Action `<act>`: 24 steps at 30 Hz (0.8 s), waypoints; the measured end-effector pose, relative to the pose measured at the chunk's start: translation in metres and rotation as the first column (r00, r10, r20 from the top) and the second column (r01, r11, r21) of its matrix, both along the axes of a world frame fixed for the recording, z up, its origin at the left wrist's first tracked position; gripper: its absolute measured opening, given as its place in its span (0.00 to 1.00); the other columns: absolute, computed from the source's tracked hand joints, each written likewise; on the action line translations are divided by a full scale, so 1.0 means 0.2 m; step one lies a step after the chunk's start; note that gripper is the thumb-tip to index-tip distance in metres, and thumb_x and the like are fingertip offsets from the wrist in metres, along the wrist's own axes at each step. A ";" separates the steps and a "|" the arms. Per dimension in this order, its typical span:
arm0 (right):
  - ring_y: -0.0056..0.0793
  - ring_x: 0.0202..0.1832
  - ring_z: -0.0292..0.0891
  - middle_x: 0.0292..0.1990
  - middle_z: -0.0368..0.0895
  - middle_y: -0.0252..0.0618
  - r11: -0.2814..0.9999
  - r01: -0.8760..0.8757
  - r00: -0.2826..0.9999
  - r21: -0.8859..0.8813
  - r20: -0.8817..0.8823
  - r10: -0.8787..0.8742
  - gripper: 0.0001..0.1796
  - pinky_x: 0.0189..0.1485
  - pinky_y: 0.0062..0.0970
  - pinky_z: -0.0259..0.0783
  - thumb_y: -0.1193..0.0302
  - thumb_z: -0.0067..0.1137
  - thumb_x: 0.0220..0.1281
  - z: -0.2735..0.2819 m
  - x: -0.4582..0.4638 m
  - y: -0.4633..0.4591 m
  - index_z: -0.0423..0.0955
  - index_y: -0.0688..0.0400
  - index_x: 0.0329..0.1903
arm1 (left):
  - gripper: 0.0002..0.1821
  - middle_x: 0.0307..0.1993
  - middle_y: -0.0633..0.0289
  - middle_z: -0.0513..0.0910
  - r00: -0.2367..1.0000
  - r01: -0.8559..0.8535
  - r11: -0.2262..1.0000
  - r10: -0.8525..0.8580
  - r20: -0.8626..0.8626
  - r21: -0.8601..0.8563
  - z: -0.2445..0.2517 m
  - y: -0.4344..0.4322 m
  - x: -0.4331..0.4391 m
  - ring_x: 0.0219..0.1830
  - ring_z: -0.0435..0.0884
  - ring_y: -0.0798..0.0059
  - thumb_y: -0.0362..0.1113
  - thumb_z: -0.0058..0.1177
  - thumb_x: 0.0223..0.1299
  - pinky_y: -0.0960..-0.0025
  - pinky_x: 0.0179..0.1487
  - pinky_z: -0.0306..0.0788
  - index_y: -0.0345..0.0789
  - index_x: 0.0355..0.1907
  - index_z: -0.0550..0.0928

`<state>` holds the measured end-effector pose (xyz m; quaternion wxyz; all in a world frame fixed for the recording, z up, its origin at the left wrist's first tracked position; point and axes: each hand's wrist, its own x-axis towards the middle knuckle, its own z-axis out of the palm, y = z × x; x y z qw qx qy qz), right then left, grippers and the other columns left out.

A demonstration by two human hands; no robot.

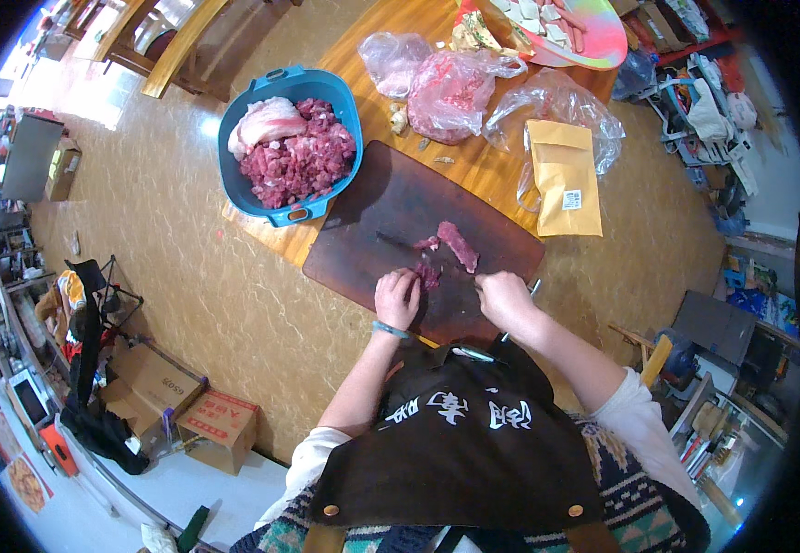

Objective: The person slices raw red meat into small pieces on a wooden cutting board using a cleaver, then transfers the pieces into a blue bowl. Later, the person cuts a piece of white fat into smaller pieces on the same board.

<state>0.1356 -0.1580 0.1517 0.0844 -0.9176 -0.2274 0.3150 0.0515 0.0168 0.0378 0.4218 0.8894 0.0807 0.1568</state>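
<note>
A dark brown cutting board (372,200) lies at an angle before me. My left hand (398,297) rests near its front left edge, curled fingers against small pieces of raw red meat (428,275). My right hand (505,297) is closed around the handle of what looks like a knife; its dark blade (394,240) points to the upper left and is hard to make out against the board. Beyond it lies a longer strip of raw meat (458,246), with a small scrap (426,243) beside it.
A blue plastic basin (232,173) of cut meat, a fatty slab on top, stands left of the board. On the wooden table (351,59) are bagged minced meat (447,97), ginger (398,119), a clear bag (559,104), a yellow envelope (566,166) and a colourful tray (607,34).
</note>
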 end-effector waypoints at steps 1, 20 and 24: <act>0.50 0.29 0.77 0.24 0.77 0.55 0.999 -0.028 1.000 -0.028 0.000 0.028 0.06 0.35 0.42 0.73 0.75 0.50 0.45 0.02 -0.04 -0.01 0.76 0.63 0.26 | 0.06 0.36 0.57 0.76 1.000 0.013 1.000 -0.013 -0.016 0.023 0.00 0.00 0.00 0.40 0.74 0.59 0.29 0.57 0.43 0.63 0.44 0.67 0.34 0.28 0.78; 0.53 0.31 0.75 0.24 0.76 0.56 0.991 -0.024 1.000 0.128 -0.003 0.024 0.06 0.36 0.43 0.71 0.75 0.51 0.45 -0.11 0.14 0.15 0.76 0.64 0.24 | 0.08 0.37 0.55 0.76 0.997 0.041 0.999 -0.040 0.060 -0.012 -0.01 0.01 0.01 0.40 0.75 0.57 0.27 0.56 0.44 0.63 0.44 0.71 0.32 0.31 0.78; 0.52 0.30 0.76 0.25 0.77 0.56 0.999 -0.045 0.997 -0.015 -0.069 0.044 0.07 0.37 0.44 0.72 0.76 0.50 0.42 0.01 -0.04 0.04 0.75 0.65 0.25 | 0.08 0.35 0.55 0.76 0.996 0.082 0.997 -0.082 0.044 -0.001 -0.02 0.03 -0.04 0.40 0.74 0.57 0.27 0.56 0.43 0.63 0.44 0.71 0.32 0.31 0.78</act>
